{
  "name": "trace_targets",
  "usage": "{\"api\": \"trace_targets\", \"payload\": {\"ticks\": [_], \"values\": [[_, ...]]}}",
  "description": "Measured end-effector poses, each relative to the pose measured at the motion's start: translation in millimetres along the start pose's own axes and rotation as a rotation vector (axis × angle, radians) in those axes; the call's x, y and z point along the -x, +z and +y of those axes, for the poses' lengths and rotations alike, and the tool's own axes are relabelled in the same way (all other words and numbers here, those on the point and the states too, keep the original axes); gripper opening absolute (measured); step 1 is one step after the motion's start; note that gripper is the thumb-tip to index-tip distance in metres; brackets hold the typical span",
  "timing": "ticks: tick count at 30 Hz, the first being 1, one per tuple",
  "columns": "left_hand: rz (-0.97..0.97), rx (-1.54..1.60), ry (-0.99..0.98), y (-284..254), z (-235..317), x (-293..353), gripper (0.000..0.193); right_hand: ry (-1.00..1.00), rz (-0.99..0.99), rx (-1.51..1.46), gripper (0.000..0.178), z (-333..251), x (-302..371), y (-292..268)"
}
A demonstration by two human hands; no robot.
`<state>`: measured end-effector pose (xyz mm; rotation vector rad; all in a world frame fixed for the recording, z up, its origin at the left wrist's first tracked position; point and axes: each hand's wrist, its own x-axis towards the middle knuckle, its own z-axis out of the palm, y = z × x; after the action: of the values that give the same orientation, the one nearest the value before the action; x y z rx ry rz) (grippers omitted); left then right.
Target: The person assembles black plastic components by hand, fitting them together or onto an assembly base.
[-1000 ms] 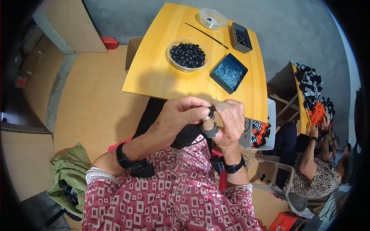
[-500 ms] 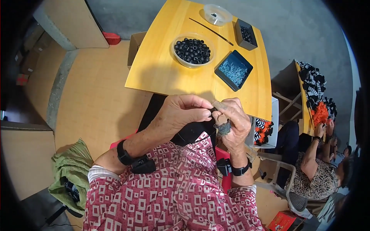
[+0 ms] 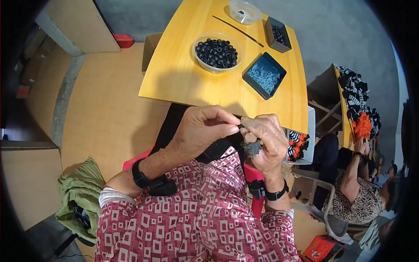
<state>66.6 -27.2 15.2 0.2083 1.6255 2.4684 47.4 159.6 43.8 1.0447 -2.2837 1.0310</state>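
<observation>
My left hand (image 3: pixel 196 131) is closed, its thumb and index fingertips pinched on a small black piece (image 3: pixel 240 125). Facing it, my right hand (image 3: pixel 270 142) is closed on the same piece, which the fingers mostly hide. What look like beige wraps cover fingertips of the right hand. A fuzzy grey tuft (image 3: pixel 252 149) shows against its palm, below the thumb; how it is held I cannot tell. From between the hands a thin black cord (image 3: pixel 222 160) droops over my lap. Both hands are just off the near edge of the yellow table (image 3: pixel 174 89).
On the table stand a clear bowl of black beads (image 3: pixel 217 54), a dark tray of small pale beads (image 3: pixel 264 75), a grey box (image 3: pixel 279 37), a clear tub (image 3: pixel 245 13) and a thin stick (image 3: pixel 238 30). Another person (image 3: pixel 358 187) handles orange fluff (image 3: pixel 362 125) at right.
My right hand has turned slightly and shifted a little to the right, with the grey tuft moving slightly lower. The left hand's pinch is nearly unchanged. The whole view has shifted a little.
</observation>
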Motion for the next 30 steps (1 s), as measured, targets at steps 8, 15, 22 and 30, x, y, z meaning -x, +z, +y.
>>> {"api": "trace_targets", "payload": {"ticks": [8, 15, 22, 30], "values": [[0.049, -0.081, 0.115, 3.5, -10.0, 5.0, 0.017, 0.141, 0.125, -0.054, 0.015, -5.9, 8.0, 14.3], [0.080, 0.037, 0.088, 3.2, -17.2, 2.6, 0.024, 0.130, 0.169, -0.009, 0.021, -6.2, 17.4, 22.2], [0.130, 0.270, -0.055, 1.9, -28.6, -0.5, 0.031, 0.107, 0.161, 0.092, 0.036, -3.5, 24.4, 36.4], [0.169, 0.270, -0.255, -6.0, -35.6, -4.8, 0.029, 0.052, 0.108, 0.142, 0.028, 17.3, 32.3, 45.5]]}}
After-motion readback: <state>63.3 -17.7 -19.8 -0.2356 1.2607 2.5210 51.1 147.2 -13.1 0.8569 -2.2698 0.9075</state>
